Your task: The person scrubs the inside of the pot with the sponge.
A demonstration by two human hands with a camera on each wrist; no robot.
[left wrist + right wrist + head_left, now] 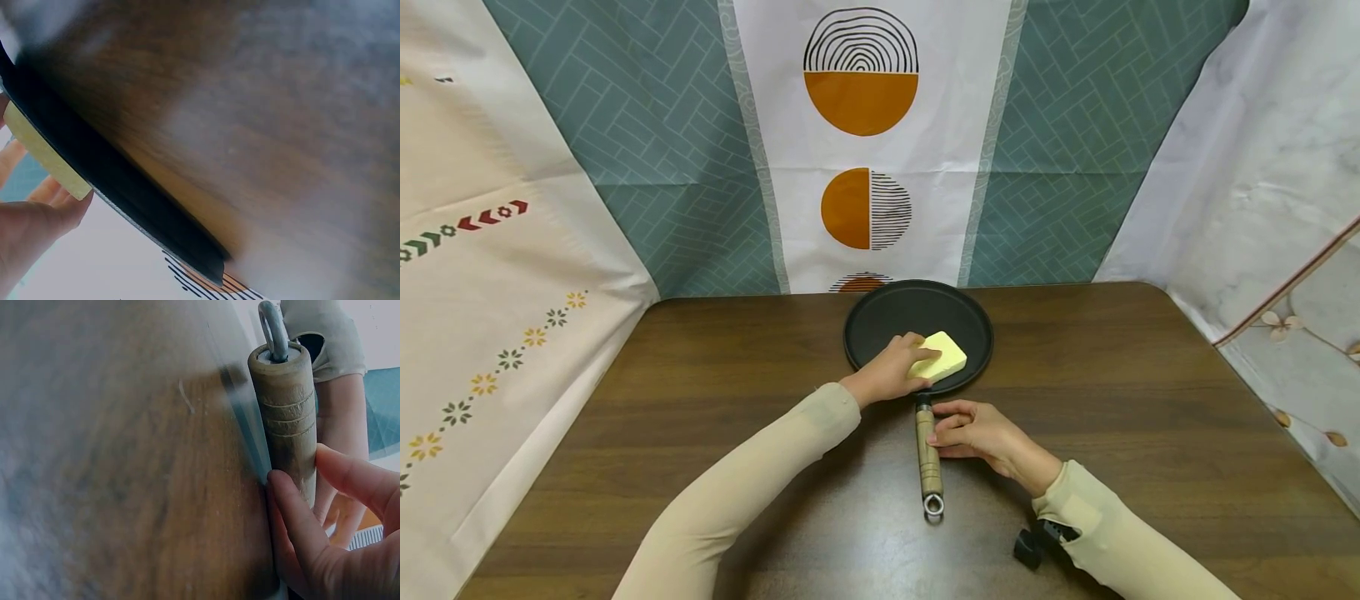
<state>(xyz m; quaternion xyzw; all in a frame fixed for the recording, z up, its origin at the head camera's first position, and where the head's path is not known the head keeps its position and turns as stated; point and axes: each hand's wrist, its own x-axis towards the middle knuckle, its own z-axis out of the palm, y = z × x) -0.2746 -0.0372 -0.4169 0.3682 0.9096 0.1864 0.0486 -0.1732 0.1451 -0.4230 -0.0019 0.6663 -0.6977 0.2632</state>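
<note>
A round black pan (887, 317) lies near the table's back edge, its wooden handle (928, 467) pointing to the front. My left hand (891, 369) grips a pale yellow sponge-like block (951, 358) on the pan's surface, fingers over the top and thumb at the near side. In the left wrist view the block (47, 153) lies flat against the pan (125, 181). My right hand (981, 437) holds the handle from the right; the right wrist view shows thumb and fingertips on either side of the handle (287, 412).
The brown wooden table (737, 333) meets a patterned cloth (865, 150) right behind the pan. A small black object (1027, 549) is by my right wrist, next to a black strap at the sleeve. Light cloths hang on both sides.
</note>
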